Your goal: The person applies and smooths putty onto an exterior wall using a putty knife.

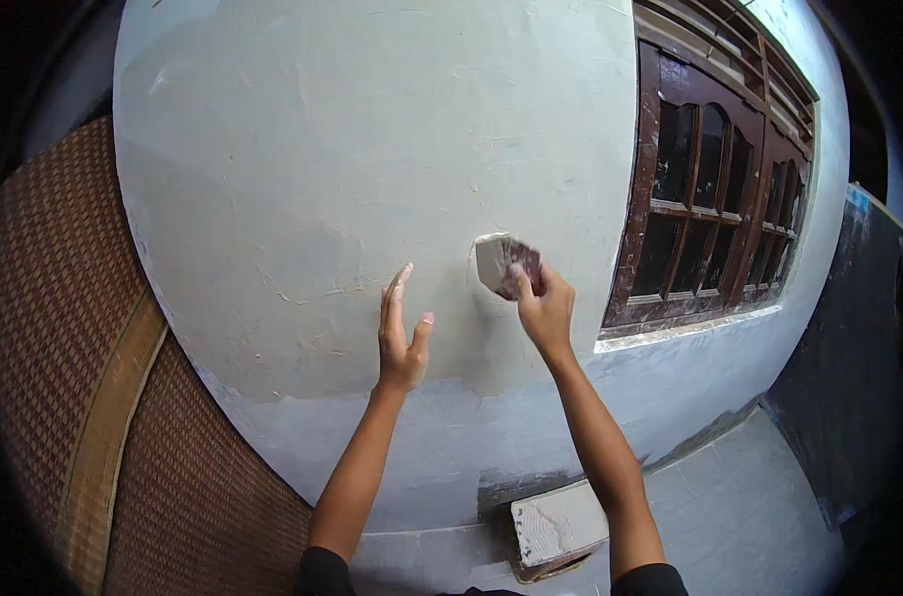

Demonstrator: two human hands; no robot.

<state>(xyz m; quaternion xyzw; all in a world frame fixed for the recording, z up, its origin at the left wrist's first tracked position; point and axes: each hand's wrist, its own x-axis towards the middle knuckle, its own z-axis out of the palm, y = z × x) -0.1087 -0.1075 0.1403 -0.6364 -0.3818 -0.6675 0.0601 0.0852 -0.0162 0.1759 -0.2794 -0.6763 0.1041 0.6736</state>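
A pale plastered wall [372, 179] fills the middle of the view, with small ridges and flakes on its surface. My right hand [548, 316] is closed on a putty scraper [495, 266], a flat grey blade with a dark reddish-brown grip part. Its far edge lies at the wall, where a whitish line shows along the blade. To the left, my left hand [402, 343] is raised in front of the wall with fingers stretched and thumb apart, holding nothing. Whether its fingertips touch the wall, I cannot tell.
A brown wooden window [705, 189] with dark panes and a pale sill is at the right. Woven brown matting [188, 477] with a wooden strip lines the left. Below stands a paint-smeared block-like stool or box [556, 524] on the grey tiled floor [730, 507]. A dark panel [859, 348] leans far right.
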